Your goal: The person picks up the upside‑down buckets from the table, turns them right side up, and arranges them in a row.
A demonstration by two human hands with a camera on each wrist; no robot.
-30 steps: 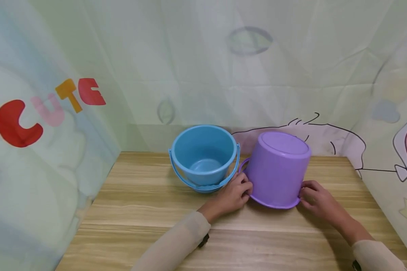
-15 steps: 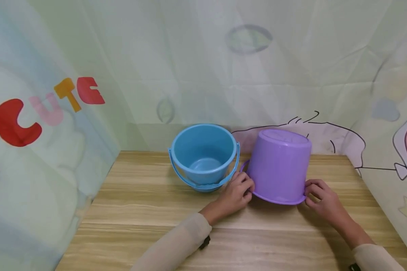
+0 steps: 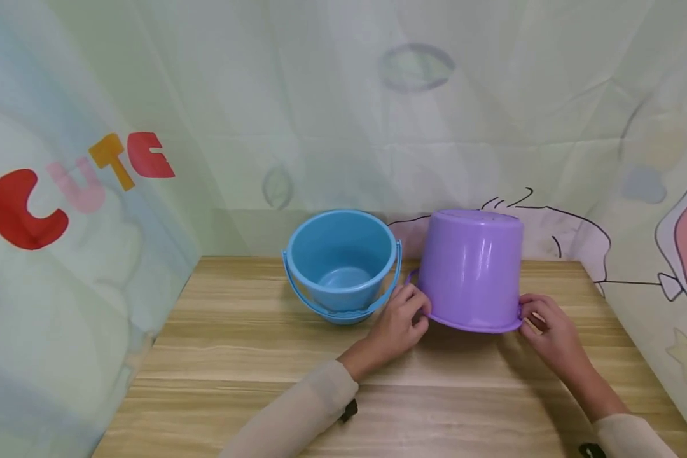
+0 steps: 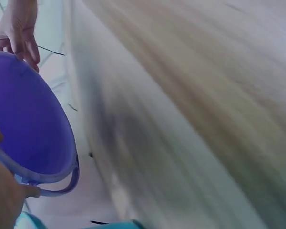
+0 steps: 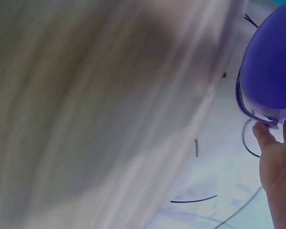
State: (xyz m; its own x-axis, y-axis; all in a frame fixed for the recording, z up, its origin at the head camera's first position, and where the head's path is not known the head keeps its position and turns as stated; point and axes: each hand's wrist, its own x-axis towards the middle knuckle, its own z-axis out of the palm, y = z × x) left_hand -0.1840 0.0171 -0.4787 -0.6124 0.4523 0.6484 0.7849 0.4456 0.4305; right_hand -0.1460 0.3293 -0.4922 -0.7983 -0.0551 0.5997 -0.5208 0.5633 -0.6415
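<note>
A purple bucket [image 3: 471, 273] is held bottom-up and tilted, its mouth facing down toward the table's front. The left hand [image 3: 396, 323] pinches its rim on the left, and the right hand [image 3: 554, 334] pinches the rim on the right. Both wrist views look into the hollow of the purple bucket [image 4: 31, 119] [image 5: 271, 62], which holds nothing visible. Its handle [image 4: 69, 183] hangs on the far side, a small part showing left of it in the head view. Close by the left hand, a blue bucket [image 3: 343, 254] stands upright with its handle lowered toward the front.
The wooden table [image 3: 235, 356] meets a printed cloth backdrop [image 3: 332, 95] just behind both buckets. Cloth also hangs along the left and right sides. The blue bucket is directly left of the purple one.
The purple bucket has tipped backward and risen slightly, so less of its bottom shows. Both hands have stayed on the rim and shifted a little upward with it. The blue bucket stands as before.
</note>
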